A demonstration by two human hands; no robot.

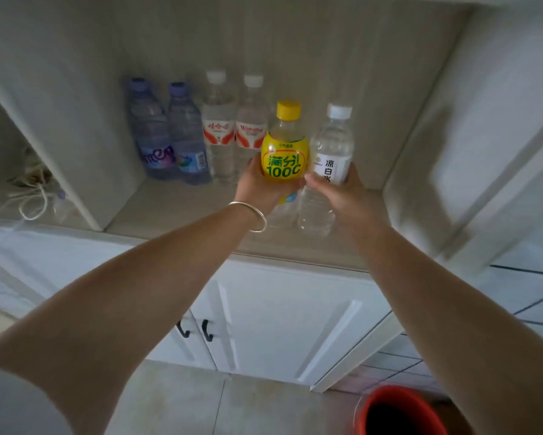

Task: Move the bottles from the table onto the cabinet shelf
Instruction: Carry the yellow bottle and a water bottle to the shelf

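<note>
My left hand [259,186] grips a yellow-labelled bottle [284,155] with a yellow cap, held upright over the cabinet shelf [176,211]. Beside it, my right hand [342,193] grips a clear water bottle [329,158] with a white cap and white label. Both bottles are over the shelf; I cannot tell whether their bases touch it. At the back left of the shelf stand two bluish bottles [166,136] with purple caps and two clear bottles [235,130] with red-and-white labels. A silver bangle sits on my left wrist.
The open compartment has side walls left and right. A neighbouring compartment on the left holds a cord and small items [34,189]. White cabinet doors with black handles [207,331] are below. A red bucket [398,412] stands on the tiled floor at lower right.
</note>
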